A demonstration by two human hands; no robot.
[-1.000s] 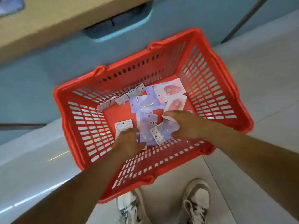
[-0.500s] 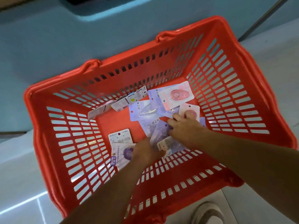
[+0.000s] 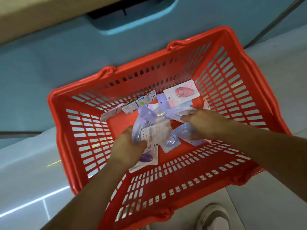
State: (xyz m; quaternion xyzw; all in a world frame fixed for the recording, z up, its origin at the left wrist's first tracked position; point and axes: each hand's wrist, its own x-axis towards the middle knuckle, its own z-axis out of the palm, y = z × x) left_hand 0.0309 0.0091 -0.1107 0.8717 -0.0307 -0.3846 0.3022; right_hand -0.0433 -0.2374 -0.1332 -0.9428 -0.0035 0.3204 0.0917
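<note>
Red plastic basket (image 3: 54,103) on pale floor tiles (image 3: 274,83), set against a blue cabinet front (image 3: 66,55). Person bends over it, both arms reaching inside.

Left hand (image 3: 127,148), near-left part of the basket floor: fingers and thumb curled round a bunch of lavender blister packs (image 3: 149,135). White card back uppermost, a purple one poking out beneath the palm.

Right hand (image 3: 204,123), right of centre: fingers curled, pinching the edge of a single lavender pack (image 3: 176,113). More packs half hidden under its palm.

Between the hands a clear-bubbled pack (image 3: 171,141) lies loose on the basket floor, touching the left-hand bunch. Pink pack (image 3: 181,92) rests toward the far right corner, overlapping lavender cards. Long printed cards (image 3: 139,103) lean at the far wall. Grey-and-white shoe (image 3: 214,216) shows just below the near rim.
</note>
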